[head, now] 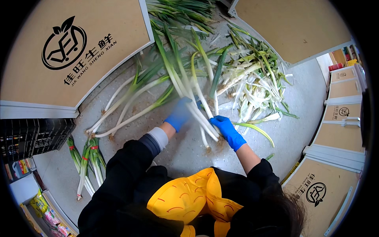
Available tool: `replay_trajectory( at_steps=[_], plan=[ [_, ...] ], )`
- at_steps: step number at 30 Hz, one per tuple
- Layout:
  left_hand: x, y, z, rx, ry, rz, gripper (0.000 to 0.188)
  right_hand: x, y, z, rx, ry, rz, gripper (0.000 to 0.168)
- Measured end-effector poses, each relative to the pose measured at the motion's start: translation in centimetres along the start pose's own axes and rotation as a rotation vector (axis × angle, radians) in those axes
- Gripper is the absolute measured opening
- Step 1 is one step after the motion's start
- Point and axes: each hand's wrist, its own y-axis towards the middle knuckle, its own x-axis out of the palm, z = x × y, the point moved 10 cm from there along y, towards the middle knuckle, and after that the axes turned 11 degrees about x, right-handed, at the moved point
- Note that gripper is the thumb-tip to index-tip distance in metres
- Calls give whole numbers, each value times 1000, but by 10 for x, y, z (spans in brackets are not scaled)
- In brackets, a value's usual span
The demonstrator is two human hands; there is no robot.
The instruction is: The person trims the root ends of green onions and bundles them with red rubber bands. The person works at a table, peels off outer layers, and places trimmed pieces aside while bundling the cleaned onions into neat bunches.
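Observation:
My left hand, in a blue glove, is wrapped around the white stalks of a few long green onions. Their green leaves point away from me and the hairy roots towards me. My right hand, also gloved in blue, grips white stalks near the root end, just right of those roots. What its fingertips touch is partly hidden. Left of my left hand, several loose green onions lie on the floor. A heap of stripped leaves and pale skins lies beyond my right hand. A blurred smudge covers part of the left glove.
Bundles of green onions tied with red bands lie at the left, beside a black crate. More green onions are piled at the far end. Tan panels bearing writing stand left, and more panels right. A yellow apron covers my lap.

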Motion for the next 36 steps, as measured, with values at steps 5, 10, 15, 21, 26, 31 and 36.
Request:
replay_trajectory(
  at_steps=[5,10,15,21,26,31,36],
  plan=[
    [17,-10,8,53,-92,46,41,-10,-21,-47,-206,-269,218,25],
    [14,-4,12,116,188,-6,37,27,-31,-57,-369,-600,307,35],
    [53,-27,18,161,4,-73,47,40,1,14,-20,-198,-52,45],
    [37,-10,3,50,210,-87,40,40,-28,-35,-9,-361,-9,56],
    [42,-6,-18,12,-9,-155,44,32,-35,-44,-155,-351,57,67],
    [25,-21,-31,14,368,-124,41,37,-43,-63,-59,-420,7,79],
    [46,-52,-26,37,371,-37,29,35,-43,-54,-150,-492,55,76]
  ],
)
